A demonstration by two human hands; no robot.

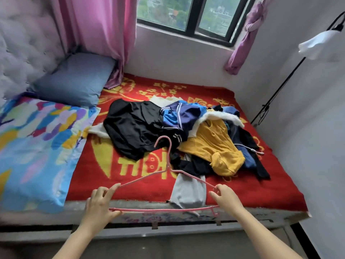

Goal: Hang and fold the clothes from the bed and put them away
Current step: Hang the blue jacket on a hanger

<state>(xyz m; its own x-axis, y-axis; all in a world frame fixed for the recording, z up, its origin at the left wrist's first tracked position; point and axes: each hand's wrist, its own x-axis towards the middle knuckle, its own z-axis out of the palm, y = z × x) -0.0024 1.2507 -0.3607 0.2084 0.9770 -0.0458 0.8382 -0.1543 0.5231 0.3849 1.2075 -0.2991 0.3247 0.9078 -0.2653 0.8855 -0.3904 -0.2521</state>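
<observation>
Holding a pink hanger [160, 210] by both ends, you have it out flat in front of you, over the near edge of the bed [242, 214]. Your left hand [100, 202] pinches the left corner, with the fingers curled over the sloping shoulder and the thumb against the bottom bar. Your right hand [225, 198] grips the right corner, fingers wrapped round the wire where the shoulder bends down. The hook points away from you, toward the heap of clothes.

Just beyond the hanger a grey garment [188, 191] lies with its end hanging over the bed's edge. Behind it the heap sits in the middle of the red and yellow blanket [89, 169]. A black garment [134, 128] is on the left, a blue and navy striped piece [179, 116] is on top in the middle, and a yellow top [211, 144] with white fluffy trim lies to the right. Darker items are tangled beneath them.

To the left lie a multicoloured quilt [37, 137] and a blue-grey pillow [74, 79], set against a tufted headboard [24, 43]. Pink curtains [104, 25] frame the window [186, 12], and a black stand [291, 75] leans by the right wall.
</observation>
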